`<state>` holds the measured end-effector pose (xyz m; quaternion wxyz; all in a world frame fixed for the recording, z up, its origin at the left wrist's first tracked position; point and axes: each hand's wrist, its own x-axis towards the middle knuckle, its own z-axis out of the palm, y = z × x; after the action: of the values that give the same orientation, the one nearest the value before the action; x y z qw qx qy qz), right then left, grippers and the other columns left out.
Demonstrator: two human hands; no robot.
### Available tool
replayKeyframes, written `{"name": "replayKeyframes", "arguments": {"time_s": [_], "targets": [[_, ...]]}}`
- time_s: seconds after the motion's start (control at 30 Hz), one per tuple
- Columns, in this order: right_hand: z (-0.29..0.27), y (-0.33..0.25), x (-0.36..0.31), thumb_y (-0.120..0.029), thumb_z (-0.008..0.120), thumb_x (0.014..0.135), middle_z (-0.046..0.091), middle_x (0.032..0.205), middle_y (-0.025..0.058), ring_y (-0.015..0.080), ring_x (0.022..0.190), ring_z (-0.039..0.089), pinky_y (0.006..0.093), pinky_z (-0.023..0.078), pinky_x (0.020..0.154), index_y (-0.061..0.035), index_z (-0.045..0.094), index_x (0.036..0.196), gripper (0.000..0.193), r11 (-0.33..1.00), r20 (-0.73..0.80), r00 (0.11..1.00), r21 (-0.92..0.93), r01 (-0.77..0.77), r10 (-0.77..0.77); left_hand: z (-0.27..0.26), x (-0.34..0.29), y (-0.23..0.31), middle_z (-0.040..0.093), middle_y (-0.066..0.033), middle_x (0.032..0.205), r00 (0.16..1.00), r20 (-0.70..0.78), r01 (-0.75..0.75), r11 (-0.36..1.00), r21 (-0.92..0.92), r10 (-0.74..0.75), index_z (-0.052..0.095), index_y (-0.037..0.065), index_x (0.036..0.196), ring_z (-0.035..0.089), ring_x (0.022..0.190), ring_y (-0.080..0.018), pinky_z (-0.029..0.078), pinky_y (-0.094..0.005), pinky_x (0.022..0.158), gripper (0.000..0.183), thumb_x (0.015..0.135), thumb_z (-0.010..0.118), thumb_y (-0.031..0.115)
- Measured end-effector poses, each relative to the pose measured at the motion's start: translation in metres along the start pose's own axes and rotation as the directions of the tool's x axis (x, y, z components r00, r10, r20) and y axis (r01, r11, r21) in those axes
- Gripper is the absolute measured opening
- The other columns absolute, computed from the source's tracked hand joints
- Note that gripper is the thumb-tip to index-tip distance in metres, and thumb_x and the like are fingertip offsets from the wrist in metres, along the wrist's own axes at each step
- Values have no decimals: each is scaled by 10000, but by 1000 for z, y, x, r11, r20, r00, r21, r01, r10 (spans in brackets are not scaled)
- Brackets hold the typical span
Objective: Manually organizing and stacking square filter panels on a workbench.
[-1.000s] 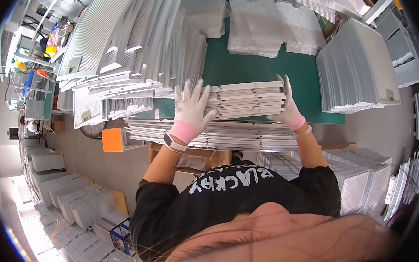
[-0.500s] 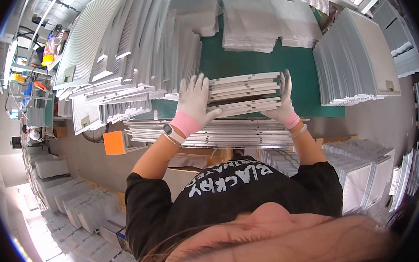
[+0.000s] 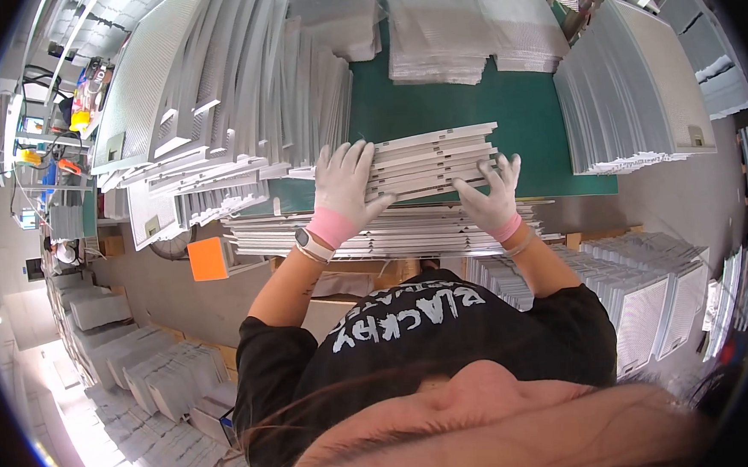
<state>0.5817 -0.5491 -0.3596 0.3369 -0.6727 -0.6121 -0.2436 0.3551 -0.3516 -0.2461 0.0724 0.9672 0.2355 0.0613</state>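
Pressing a stack of white panels (image 3: 432, 163) between them, left hand (image 3: 343, 187) and right hand (image 3: 491, 194) spread wide; taller panel piles (image 3: 237, 96) crowd 10 o'clock on the green worktop (image 3: 469, 108).

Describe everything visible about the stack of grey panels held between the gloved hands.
The stack of panels is a bundle of thin, flat, light-grey sheets that look like perforated metal, edges roughly squared. It lies level on the green mat, above a longer row of similar panels. The left hand presses its left end, the right hand its right end, both in white gloves with pink cuffs.
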Motion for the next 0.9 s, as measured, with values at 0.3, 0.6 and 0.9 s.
{"name": "replayKeyframes", "arguments": {"time_s": [0.3,0.6,0.9], "targets": [[-19,-13,9,-158,726,790,622,1171,24,331,1261,495,696,262,1064,-260,692,958,199,999,-39,998,-21,42,-43,-2,0,0,485,-185,1486,1000,6,4,1000,-8,-4,441,12,1482,404,1421,-377,209,-617,1230,903,784,780,475],[-30,-11,25,-148,700,816,649,1014,-40,218,1068,603,639,331,956,-241,685,1000,207,994,46,993,0,108,-108,-8,1,-4,482,-183,1489,996,86,6,999,-52,-2,425,24,1503,402,1421,-376,221,-579,1237,888,813,780,455],[-31,-15,17,-145,708,805,641,1018,-35,222,1075,599,633,352,936,-236,700,973,191,994,39,993,20,109,-110,-18,14,-11,490,-185,1485,990,130,-57,998,-18,59,424,36,1509,419,1414,-370,240,-565,1236,981,751,837,501]]}}
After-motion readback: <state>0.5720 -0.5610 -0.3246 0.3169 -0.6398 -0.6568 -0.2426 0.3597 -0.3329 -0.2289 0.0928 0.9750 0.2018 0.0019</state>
